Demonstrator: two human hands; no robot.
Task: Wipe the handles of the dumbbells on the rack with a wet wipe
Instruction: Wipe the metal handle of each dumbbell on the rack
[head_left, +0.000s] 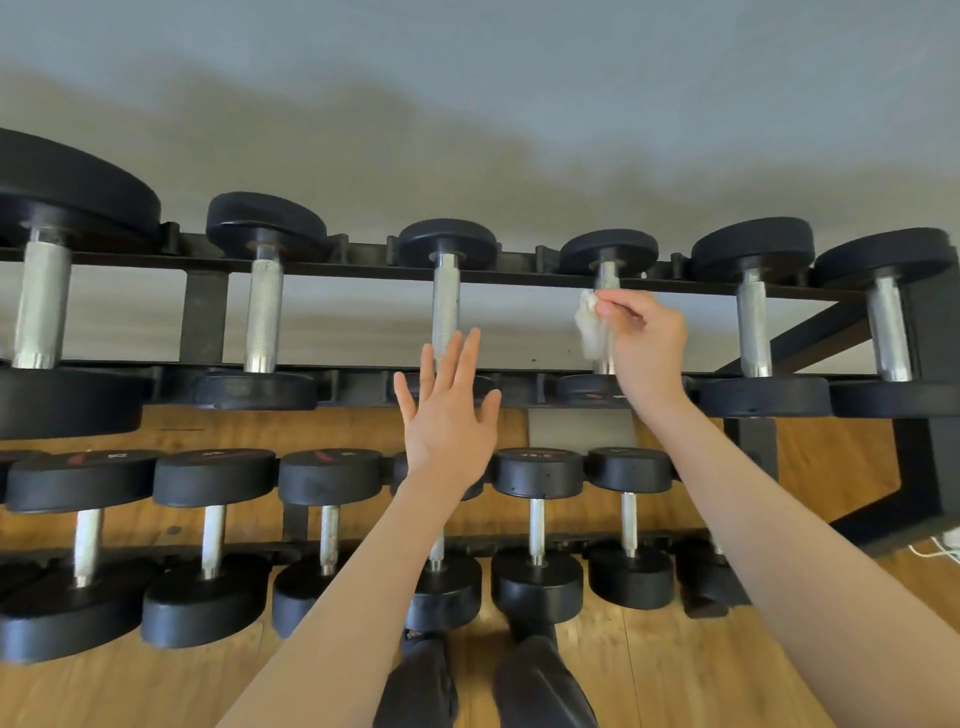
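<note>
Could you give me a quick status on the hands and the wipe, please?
Right hand pinches wet wipe on fourth top-row dumbbell handle. Left hand open, holding nothing, before third handle. Nothing blocking.

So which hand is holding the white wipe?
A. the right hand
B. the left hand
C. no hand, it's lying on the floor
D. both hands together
A. The right hand pinches the wipe against a dumbbell handle on the top row of the rack, while the left hand is open with fingers spread, holding nothing.
</note>
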